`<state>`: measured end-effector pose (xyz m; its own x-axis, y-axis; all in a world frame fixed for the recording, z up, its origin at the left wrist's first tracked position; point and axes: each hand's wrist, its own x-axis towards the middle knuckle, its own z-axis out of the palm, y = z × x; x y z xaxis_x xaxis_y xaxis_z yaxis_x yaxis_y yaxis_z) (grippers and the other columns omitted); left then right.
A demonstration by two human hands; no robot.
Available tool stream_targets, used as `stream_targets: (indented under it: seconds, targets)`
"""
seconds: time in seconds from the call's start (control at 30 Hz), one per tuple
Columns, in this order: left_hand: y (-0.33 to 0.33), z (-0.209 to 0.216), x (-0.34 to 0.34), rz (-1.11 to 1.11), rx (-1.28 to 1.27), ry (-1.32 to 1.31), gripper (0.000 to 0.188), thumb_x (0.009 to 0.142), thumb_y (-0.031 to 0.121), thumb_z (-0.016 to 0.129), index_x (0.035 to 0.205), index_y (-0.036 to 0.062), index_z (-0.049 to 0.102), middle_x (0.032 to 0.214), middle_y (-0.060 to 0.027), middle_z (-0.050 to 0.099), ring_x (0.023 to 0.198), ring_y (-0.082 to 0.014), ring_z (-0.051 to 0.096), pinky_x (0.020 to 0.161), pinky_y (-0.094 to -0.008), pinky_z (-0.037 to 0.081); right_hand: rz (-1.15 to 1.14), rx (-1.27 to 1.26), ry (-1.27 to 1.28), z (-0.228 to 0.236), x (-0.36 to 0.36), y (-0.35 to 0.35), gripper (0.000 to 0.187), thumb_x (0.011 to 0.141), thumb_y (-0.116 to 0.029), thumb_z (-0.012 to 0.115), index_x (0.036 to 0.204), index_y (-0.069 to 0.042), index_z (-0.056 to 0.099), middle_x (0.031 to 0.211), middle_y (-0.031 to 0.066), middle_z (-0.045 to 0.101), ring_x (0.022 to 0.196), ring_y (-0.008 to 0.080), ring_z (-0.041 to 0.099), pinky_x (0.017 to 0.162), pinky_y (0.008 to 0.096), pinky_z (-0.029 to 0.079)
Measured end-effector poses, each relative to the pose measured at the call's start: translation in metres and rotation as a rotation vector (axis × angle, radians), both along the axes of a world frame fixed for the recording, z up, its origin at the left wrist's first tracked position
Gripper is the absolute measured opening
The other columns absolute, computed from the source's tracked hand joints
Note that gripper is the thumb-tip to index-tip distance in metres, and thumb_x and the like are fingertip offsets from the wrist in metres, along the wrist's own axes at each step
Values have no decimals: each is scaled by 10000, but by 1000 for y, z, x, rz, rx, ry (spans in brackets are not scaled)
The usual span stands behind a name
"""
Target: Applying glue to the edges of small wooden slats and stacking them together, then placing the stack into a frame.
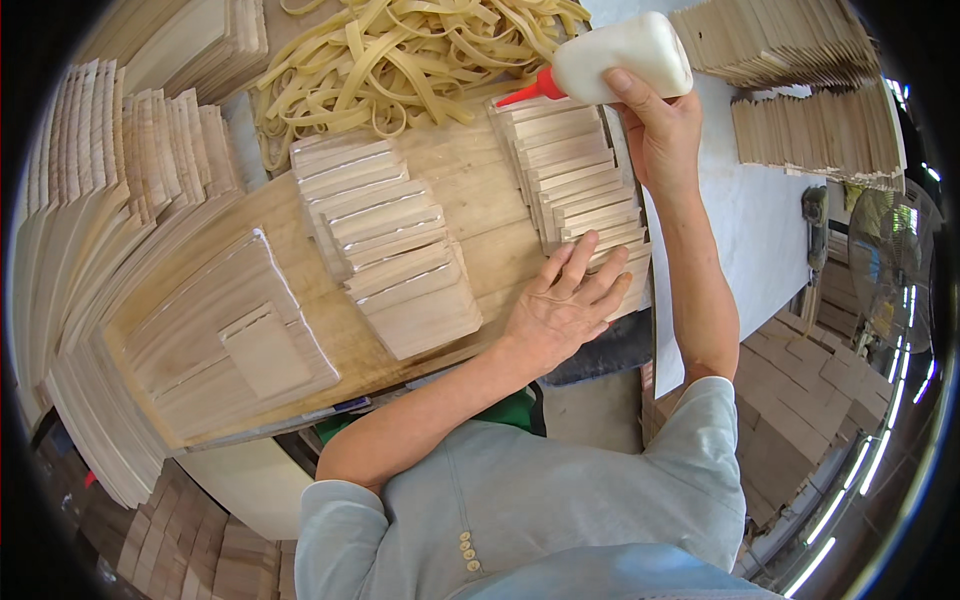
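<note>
Bottle [625, 60], white, red nozzle [535, 91]: we find it tipped in the right hand [658, 128], fingers closed around it, tip at the far end of the right row of overlapping wooden pieces [562, 160]. Left hand [562, 312]: fingers spread, resting on that row's near end. Middle row [405, 285]: white-lined. Yellow bands [410, 50]: heaped beyond.

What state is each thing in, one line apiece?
Bottle: tilted, red tip lowered
Right hand: closed on the bottle
Right slats: overlapped in steps
Left hand: fingers spread on right slats
Middle slats: overlapped, several edges lined white
Left panel: flat, right edge lined white
Bands: piled, tangled
Fan: cannot tell if spinning
</note>
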<state>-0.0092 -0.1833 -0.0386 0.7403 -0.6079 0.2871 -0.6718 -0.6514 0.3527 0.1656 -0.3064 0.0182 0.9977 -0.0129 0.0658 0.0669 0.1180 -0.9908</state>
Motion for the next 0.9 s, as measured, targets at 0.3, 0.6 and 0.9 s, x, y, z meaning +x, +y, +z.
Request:
stream_targets:
  seconds: [0.3, 0.6, 0.9]
  targets:
    - [1, 1, 0, -7, 27, -2, 618, 754, 542, 664, 1299, 287, 526, 1494, 19, 309, 1405, -341, 178, 1149, -449, 174, 20, -7, -19, -2, 2, -2, 437, 802, -41, 747, 1193, -2, 555, 1090, 89, 658, 1002, 175, 632, 875, 315, 512]
    - [0, 1, 0, 1, -37, 23, 580, 751, 493, 688, 1273, 275, 557, 1500, 22, 306, 1396, -339, 188, 1142, -440, 213, -56, -117, -92, 7, 3, -34, 478, 793, -26, 751, 1214, -3, 526, 1101, 88, 653, 1020, 172, 625, 886, 319, 509]
    - [-1, -2, -1, 4, -19, -3, 601, 744, 500, 690, 1280, 269, 548, 1496, 18, 321, 1395, -337, 193, 1140, -447, 218, -153, -265, -197, 22, -3, -51, 409, 830, 10, 693, 1210, 24, 543, 1112, 102, 637, 1035, 196, 621, 889, 349, 515]
